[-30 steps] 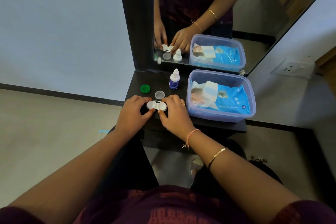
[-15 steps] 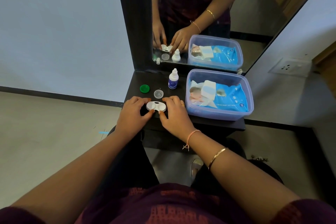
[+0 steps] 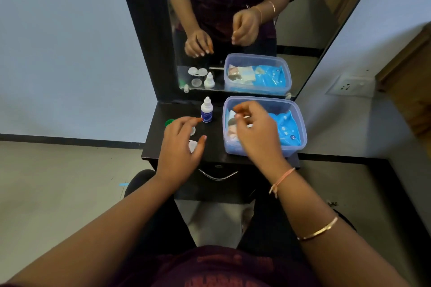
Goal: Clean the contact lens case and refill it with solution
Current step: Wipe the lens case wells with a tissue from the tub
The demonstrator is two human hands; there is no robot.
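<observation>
The white contact lens case (image 3: 192, 146) lies on the small black table (image 3: 215, 149), mostly hidden under my left hand (image 3: 180, 144). That hand hovers just over the case with relaxed, spread fingers and holds nothing. Its green cap (image 3: 168, 122) and clear cap (image 3: 193, 130) lie apart behind the hand. The white solution bottle (image 3: 206, 111) with a blue label stands upright and capped at the back. My right hand (image 3: 255, 133) is raised over the plastic box, fingers loosely curled, with nothing seen in them.
A clear plastic box (image 3: 301, 144) with a blue wipes pack (image 3: 285, 129) fills the table's right half. A mirror (image 3: 233, 18) in a black frame stands right behind the table. A drawer handle (image 3: 218, 176) sits below the front edge. A wall socket (image 3: 349, 86) is at the right.
Both hands have let go of the case and lifted off it. My right hand has moved right and up over the plastic box; my left stays above the case.
</observation>
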